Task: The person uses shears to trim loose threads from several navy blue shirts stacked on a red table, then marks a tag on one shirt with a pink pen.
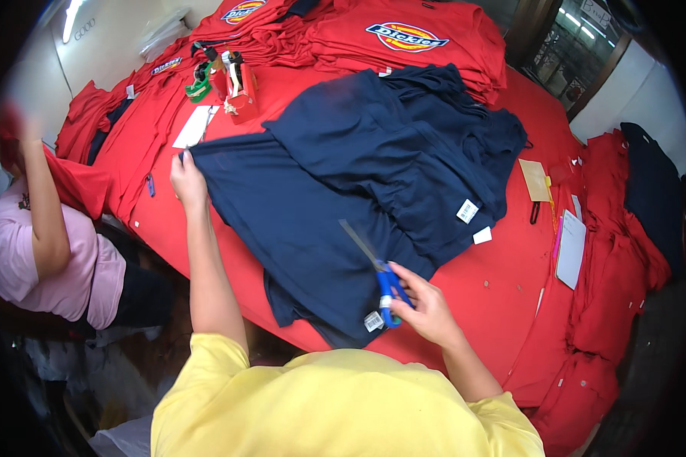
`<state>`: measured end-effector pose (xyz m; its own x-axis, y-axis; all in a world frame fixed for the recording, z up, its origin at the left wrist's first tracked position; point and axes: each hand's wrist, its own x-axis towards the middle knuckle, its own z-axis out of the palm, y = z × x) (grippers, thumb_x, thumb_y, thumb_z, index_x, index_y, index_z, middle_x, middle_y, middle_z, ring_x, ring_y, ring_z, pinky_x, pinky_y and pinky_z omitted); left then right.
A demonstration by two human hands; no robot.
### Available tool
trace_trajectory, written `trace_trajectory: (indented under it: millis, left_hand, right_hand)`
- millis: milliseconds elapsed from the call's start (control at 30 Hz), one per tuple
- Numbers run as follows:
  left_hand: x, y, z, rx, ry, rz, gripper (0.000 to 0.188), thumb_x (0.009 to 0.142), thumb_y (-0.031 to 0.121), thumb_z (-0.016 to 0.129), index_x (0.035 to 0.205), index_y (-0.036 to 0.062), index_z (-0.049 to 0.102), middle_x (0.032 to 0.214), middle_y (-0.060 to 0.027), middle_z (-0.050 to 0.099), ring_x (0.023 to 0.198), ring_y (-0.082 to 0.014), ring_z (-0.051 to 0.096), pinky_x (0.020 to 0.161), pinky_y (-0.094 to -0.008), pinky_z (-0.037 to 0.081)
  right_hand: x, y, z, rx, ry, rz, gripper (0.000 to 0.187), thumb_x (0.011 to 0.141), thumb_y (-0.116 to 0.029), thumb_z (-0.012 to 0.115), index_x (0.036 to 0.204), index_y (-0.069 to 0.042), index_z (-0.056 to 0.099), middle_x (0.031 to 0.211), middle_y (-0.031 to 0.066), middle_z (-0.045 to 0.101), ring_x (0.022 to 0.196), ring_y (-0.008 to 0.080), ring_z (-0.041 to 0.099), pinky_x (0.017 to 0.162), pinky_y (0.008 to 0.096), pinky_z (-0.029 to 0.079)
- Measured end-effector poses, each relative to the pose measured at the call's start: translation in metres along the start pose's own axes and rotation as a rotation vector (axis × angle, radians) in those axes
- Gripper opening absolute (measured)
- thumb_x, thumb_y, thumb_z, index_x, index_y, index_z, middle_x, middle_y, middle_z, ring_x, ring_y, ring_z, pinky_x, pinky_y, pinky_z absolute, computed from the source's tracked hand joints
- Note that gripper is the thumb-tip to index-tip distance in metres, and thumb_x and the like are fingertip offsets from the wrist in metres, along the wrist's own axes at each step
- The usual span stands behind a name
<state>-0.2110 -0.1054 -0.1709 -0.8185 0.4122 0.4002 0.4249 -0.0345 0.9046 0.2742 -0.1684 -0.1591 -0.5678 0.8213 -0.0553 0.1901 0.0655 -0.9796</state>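
From the head view, the person in a yellow shirt works at a desk (503, 293) covered in red cloth. The left hand (187, 181), at about ten o'clock from the picture's centre, presses down on the far corner of a navy garment (297, 221); its fingers look closed on the fabric edge, though whether they pinch it or only pin it cannot be told. The right hand (427, 308), at about five o'clock, has its fingers curled through the blue handles of a pair of scissors (377, 274), whose grey blades point up and left across the cloth, lying together or nearly so.

The navy garment lies spread flat on the desk, its near hem hanging over the edge, with a small white tag (373, 321) just beside the scissors' handles. A heap of more navy garments (427, 145) overlaps it at one o'clock. The fabric looks light, soft and limp, likely to wrinkle and slide on the cloth beneath, so it is best held at a corner or hem and kept taut.

Stacks of red shirts (404, 38) lie at twelve o'clock, a red tape dispenser (240, 95) at eleven, white papers (572, 247) at three. Another person in a pink top (23, 251) sits at nine o'clock.
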Motion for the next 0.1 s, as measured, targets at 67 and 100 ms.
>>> trace_trajectory:
  millis: [67,100]
  left_hand:
    - [0.027,0.014,0.029,0.087,-0.067,0.041,0.034,0.095,0.029,0.057,0.112,-0.0002,0.061,0.095,-0.0156,0.063,0.089,-0.0172,0.057,0.082,-0.03,0.044]
    - [0.031,0.022,0.055,0.102,-0.145,0.063,0.036,0.093,0.033,0.058,0.112,0.0026,0.062,0.103,-0.0222,0.065,0.096,-0.0204,0.06,0.086,-0.0325,0.043]
  right_hand:
    - [-0.021,0.008,-0.016,0.248,0.053,0.116,0.062,0.085,-0.002,0.063,0.143,-0.001,0.039,0.114,0.0142,0.058,0.102,0.0201,0.062,0.089,0.0329,0.051]
    - [-0.03,0.011,-0.027,0.342,0.065,0.147,0.065,0.086,0.0,0.061,0.145,-0.002,0.035,0.117,0.0152,0.057,0.11,0.0224,0.06,0.094,0.0348,0.051]
